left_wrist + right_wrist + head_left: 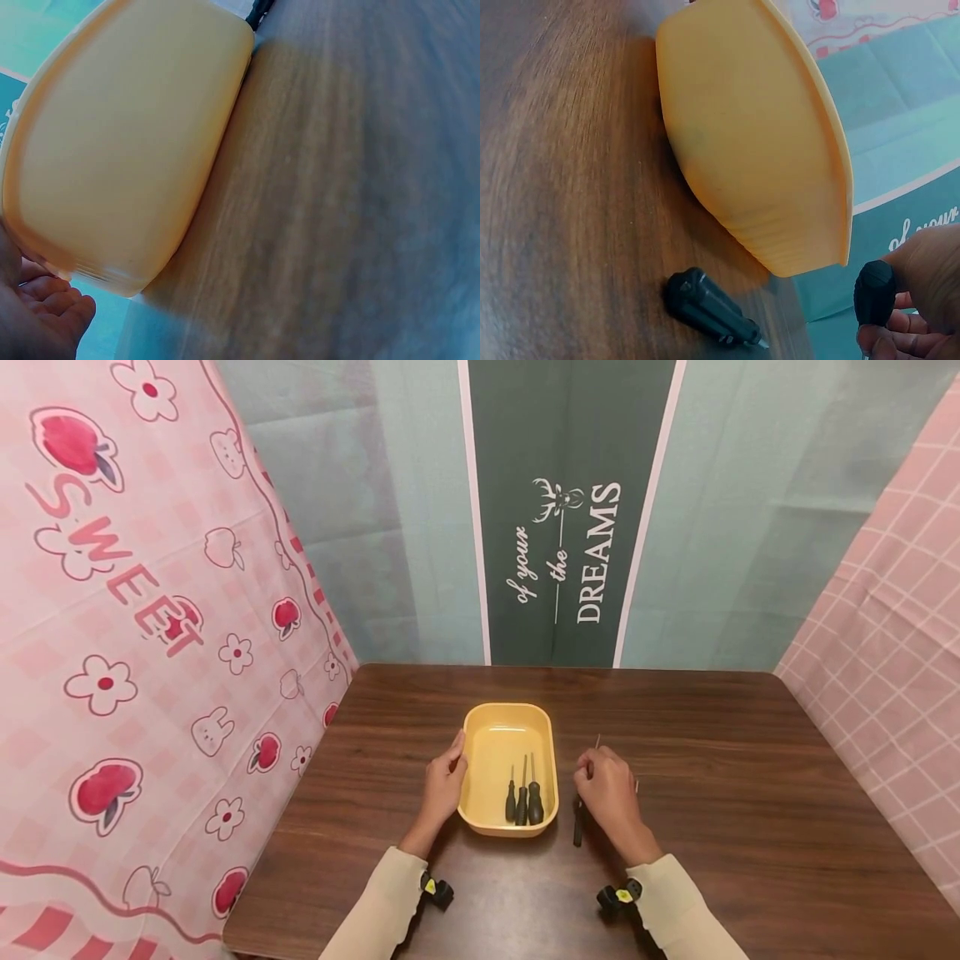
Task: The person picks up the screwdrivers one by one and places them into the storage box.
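Observation:
A yellow plastic tray (pixel 471 814) stands on the table. Several screwdrivers are around: three with black handles lie side by side in the tray, among them a middle screwdriver (pixel 522 806). My left hand (pixel 442 787) grips the tray's left wall, thumb at the rim; in the left wrist view the fingers (pixel 64 304) curl near its far end. Right of the tray, my right hand (pixel 609 785) pinches a screwdriver (pixel 875 292) by its black handle, its shaft mostly hidden by the fingers. Another black-handled tool (pixel 712 307), its short metal tip showing, lies on the table below that hand.
The brown wooden table (pixel 712 760) extends to both sides of the tray. A green and teal curtain (pixel 555 635) hangs behind its back edge. Pink patterned cloth (pixel 187 693) borders the left side, and pink checked cloth (pixel 892 635) the right.

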{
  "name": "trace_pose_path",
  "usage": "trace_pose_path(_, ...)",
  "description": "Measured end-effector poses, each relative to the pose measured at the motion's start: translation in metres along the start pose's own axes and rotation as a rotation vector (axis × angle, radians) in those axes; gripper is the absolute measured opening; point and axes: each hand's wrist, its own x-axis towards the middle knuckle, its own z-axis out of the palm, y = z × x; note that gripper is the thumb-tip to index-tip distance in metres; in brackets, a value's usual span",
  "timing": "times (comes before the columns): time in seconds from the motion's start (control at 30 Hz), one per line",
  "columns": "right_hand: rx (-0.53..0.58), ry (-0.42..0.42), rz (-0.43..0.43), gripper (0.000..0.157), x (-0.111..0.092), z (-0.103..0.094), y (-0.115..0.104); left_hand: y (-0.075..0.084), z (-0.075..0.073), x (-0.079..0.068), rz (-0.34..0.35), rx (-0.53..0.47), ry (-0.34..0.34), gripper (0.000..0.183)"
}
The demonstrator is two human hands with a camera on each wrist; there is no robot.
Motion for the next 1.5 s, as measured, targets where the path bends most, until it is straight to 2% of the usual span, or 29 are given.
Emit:
trace_pose_path(0.5, 0.018, 0.047, -0.055, 0.011, 0.005, 0.002, -0.004, 0.000, 0.001, 0.002, 0.008, -0.007, 0.021, 0.037)
trace_pose_path(0.7, 0.047, 0.050, -0.058, 0.012, 0.003, 0.004, -0.006, -0.001, 0.001, 0.000, 0.002, -0.010, 0.007, 0.037)
trace_pose_path(0.8, 0.053, 0.054, -0.057, 0.012, 0.003, 0.005, -0.006, -0.009, 0.004, 0.000, -0.020, -0.028, 0.013, 0.038)
trace_pose_path(0.93, 0.067, 0.062, -0.062, 0.012, 0.002, 0.006, -0.007, -0.034, 0.010, 0.003, -0.025, -0.007, 0.038, 0.039)
trace_pose_path(1.03, 0.080, 0.070, -0.068, 0.013, 0.003, 0.006, -0.007, -0.046, 0.011, 0.005, -0.019, 0.020, 0.041, 0.040)
trace_pose_path(1.27, 0.097, 0.086, -0.087, 0.014, 0.006, 0.007, -0.011, -0.045, 0.010, 0.006, -0.048, 0.000, 0.035, 0.040)
trace_pose_path(1.5, 0.106, 0.108, -0.111, 0.014, 0.007, 0.009, -0.015, -0.046, 0.010, 0.006, -0.036, 0.002, 0.042, 0.040)
